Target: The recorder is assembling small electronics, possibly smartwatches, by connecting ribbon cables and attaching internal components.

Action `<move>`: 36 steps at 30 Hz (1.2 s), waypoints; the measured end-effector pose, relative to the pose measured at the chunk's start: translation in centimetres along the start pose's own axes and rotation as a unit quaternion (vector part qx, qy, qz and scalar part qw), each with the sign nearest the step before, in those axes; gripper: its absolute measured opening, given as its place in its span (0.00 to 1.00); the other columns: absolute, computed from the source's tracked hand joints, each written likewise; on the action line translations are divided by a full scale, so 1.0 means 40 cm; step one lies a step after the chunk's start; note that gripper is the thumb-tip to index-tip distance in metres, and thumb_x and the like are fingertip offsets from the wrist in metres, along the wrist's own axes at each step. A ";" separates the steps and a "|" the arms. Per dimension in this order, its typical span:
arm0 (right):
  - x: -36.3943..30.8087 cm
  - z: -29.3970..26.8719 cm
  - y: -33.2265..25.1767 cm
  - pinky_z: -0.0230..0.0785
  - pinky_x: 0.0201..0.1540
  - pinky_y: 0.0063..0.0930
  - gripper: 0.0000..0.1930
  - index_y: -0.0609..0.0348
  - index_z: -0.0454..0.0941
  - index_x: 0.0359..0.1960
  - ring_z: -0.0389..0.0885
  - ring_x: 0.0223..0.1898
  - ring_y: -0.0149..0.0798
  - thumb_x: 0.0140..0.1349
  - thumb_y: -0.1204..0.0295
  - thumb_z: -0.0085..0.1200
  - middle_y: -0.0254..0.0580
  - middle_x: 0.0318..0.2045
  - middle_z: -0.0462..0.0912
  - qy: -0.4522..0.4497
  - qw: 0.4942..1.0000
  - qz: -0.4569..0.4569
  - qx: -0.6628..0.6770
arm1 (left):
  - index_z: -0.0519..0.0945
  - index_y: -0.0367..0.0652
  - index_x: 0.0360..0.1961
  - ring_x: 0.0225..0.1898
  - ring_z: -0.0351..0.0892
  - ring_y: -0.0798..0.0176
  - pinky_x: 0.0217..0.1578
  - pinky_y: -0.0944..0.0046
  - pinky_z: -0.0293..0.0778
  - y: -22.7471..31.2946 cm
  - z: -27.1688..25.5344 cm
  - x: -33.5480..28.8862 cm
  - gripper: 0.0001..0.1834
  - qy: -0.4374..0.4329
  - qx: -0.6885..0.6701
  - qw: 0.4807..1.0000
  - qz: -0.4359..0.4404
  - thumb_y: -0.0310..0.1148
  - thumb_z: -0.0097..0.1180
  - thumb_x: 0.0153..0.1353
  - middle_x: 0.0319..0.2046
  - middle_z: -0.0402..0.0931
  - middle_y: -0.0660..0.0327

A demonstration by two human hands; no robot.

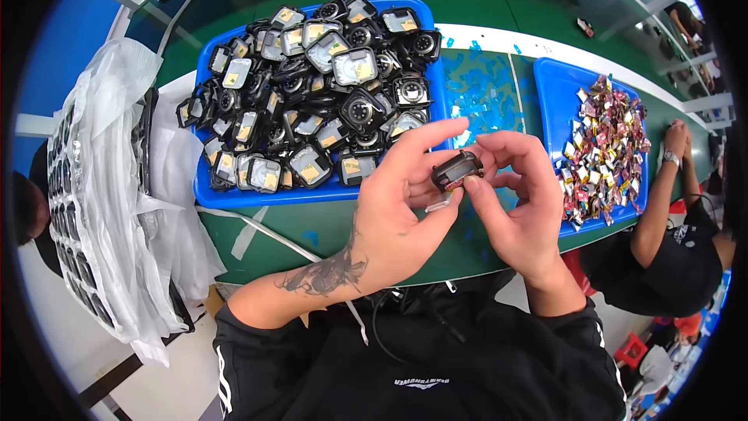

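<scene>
A: Where is the piece being worked on?

B: Just in front of the big blue tray (pixel 204 193), on the person's side of it, held up over the green tabletop (pixel 327 228). It's a small black module (pixel 456 170), squarish with rounded corners, a dark frame with what looks like a glossy face. A small pale tab or film (pixel 439 204) hangs under it.

A: And the hands?

B: Both are closed on it. The left hand (pixel 401 210) pinches it from the side nearer the tray, index finger stretched over the top, thumb below. The right hand (pixel 522 203) grips the far side, thumb pressed at the lower edge near the tab.

A: How would it handle?

B: I'd judge it light and stiff, a hard plastic shell. The face is probably easy to smudge or scratch, so the rim is the place to hold it, as both hands do now. The film looks thin and limp; fingertips or a nail would suit it.

A: What else is about?

B: The tray is heaped with similar black modules (pixel 312 93), many with yellowish patches. Right of it, past a strip littered with blue scraps (pixel 485 93), a second blue tray (pixel 555 86) holds colourful small bits (pixel 604 148). Left of the big tray lie clear plastic bags (pixel 109 187). Another person's arm (pixel 662 195) rests beyond the second tray.
</scene>
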State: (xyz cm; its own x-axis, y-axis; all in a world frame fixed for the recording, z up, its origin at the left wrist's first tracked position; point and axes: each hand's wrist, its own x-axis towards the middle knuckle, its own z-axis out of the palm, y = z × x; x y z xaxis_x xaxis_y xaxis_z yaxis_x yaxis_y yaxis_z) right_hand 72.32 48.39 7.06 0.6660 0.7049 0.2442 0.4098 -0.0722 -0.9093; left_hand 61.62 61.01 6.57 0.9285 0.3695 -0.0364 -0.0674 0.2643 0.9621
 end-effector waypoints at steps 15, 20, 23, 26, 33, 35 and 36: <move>0.570 -0.166 0.259 0.73 0.32 0.30 0.26 0.65 0.75 0.46 0.80 0.34 0.35 0.45 0.73 0.73 0.44 0.35 0.82 -0.038 0.979 0.179 -0.087 | 0.67 0.39 0.36 0.22 0.79 0.52 0.21 0.58 0.77 0.360 0.041 -0.193 0.09 0.124 0.212 0.874 0.419 0.34 0.49 0.66 0.29 0.76 0.53; 0.617 -0.146 0.320 0.75 0.35 0.30 0.24 0.63 0.78 0.43 0.81 0.34 0.35 0.45 0.67 0.74 0.42 0.35 0.83 -0.012 0.945 0.164 -0.283 | 0.69 0.40 0.42 0.26 0.81 0.51 0.23 0.61 0.80 0.399 -0.023 -0.168 0.07 -0.086 0.136 0.847 0.507 0.31 0.49 0.67 0.33 0.76 0.54; 0.603 -0.130 0.288 0.75 0.38 0.32 0.20 0.61 0.79 0.41 0.82 0.35 0.39 0.48 0.67 0.71 0.46 0.35 0.82 -0.012 0.931 0.115 -0.348 | 0.69 0.41 0.43 0.28 0.81 0.51 0.23 0.62 0.81 0.401 -0.015 -0.182 0.08 -0.087 0.100 0.827 0.547 0.32 0.49 0.68 0.34 0.76 0.54; 0.541 -0.096 0.251 0.74 0.43 0.41 0.11 0.57 0.81 0.38 0.82 0.41 0.49 0.53 0.70 0.63 0.47 0.35 0.81 0.070 0.940 -0.043 -0.331 | 0.70 0.43 0.45 0.28 0.80 0.50 0.23 0.62 0.80 0.404 -0.006 -0.138 0.08 -0.056 0.115 0.829 0.544 0.33 0.48 0.69 0.35 0.77 0.54; 0.322 0.105 0.038 0.74 0.38 0.52 0.19 0.57 0.70 0.48 0.83 0.36 0.57 0.59 0.62 0.58 0.51 0.32 0.83 -0.240 0.914 -0.112 -0.306 | 0.77 0.30 0.50 0.26 0.78 0.67 0.31 0.69 0.76 0.300 -0.108 0.014 0.15 0.190 0.197 0.914 0.301 0.20 0.50 0.63 0.35 0.80 0.55; 0.311 0.150 0.054 0.74 0.39 0.51 0.17 0.58 0.70 0.46 0.82 0.39 0.57 0.56 0.69 0.58 0.53 0.32 0.83 -0.172 0.945 -0.145 -0.237 | 0.73 0.37 0.59 0.34 0.77 0.70 0.33 0.73 0.72 0.251 -0.165 0.051 0.21 0.194 0.404 0.872 0.196 0.23 0.52 0.64 0.42 0.79 0.57; 0.314 0.159 0.053 0.74 0.40 0.52 0.16 0.58 0.72 0.44 0.82 0.39 0.58 0.54 0.70 0.58 0.54 0.33 0.82 -0.173 0.957 -0.141 -0.187 | 0.72 0.38 0.61 0.40 0.77 0.65 0.38 0.69 0.74 0.217 -0.195 0.060 0.23 0.193 0.506 0.817 0.196 0.24 0.53 0.63 0.47 0.77 0.56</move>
State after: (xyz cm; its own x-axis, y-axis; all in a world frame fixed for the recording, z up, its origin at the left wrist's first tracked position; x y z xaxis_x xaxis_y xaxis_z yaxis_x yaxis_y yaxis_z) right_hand 77.58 61.57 6.03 0.2760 0.9202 0.2776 0.7807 -0.0461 -0.6232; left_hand 60.40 71.15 12.73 0.7105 0.5535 0.4346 0.1854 -0.7429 0.6432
